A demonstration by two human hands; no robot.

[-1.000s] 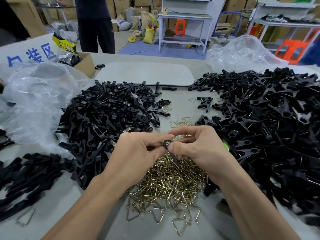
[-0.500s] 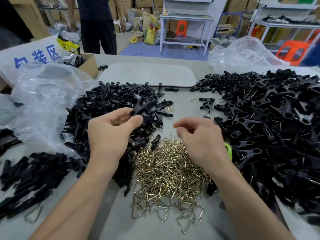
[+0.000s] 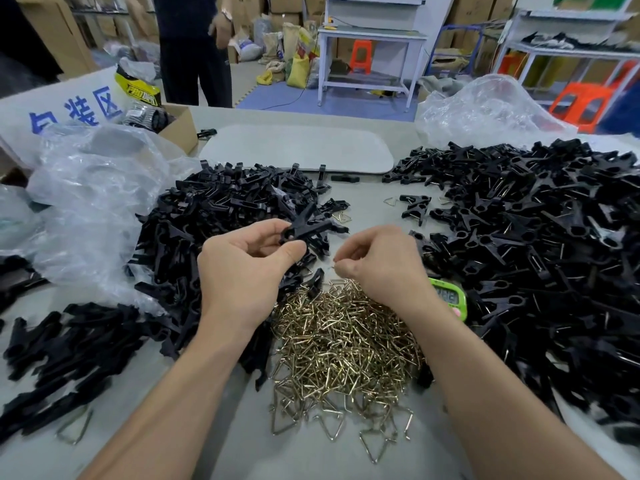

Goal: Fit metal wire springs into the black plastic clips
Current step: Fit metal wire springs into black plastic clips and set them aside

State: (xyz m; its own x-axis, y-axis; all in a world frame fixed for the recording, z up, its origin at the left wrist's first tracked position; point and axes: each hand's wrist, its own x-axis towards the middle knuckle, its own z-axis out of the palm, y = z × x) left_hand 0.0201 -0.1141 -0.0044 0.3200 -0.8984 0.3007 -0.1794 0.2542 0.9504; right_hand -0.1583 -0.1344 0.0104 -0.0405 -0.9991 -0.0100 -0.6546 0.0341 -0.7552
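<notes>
Three heaps of clips (image 3: 242, 209) and one heap of springs (image 3: 346, 341) lie here, past counting. The left hand (image 3: 242, 268) holds one clip (image 3: 304, 228), the right hand (image 3: 384, 265) one spring (image 3: 333, 267). There is one timer (image 3: 448, 296).

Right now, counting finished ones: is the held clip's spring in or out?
Out, apparently: the clip in the left hand shows no wire; the right hand pinches a wire end.

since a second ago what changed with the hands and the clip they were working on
The hands, joined over the spring pile a second ago, have parted. The left hand went up and left and now holds a black clip over the left clip pile. The right hand drew right and seems to pinch a wire spring, only its tip showing. The piles lie as before.
</notes>
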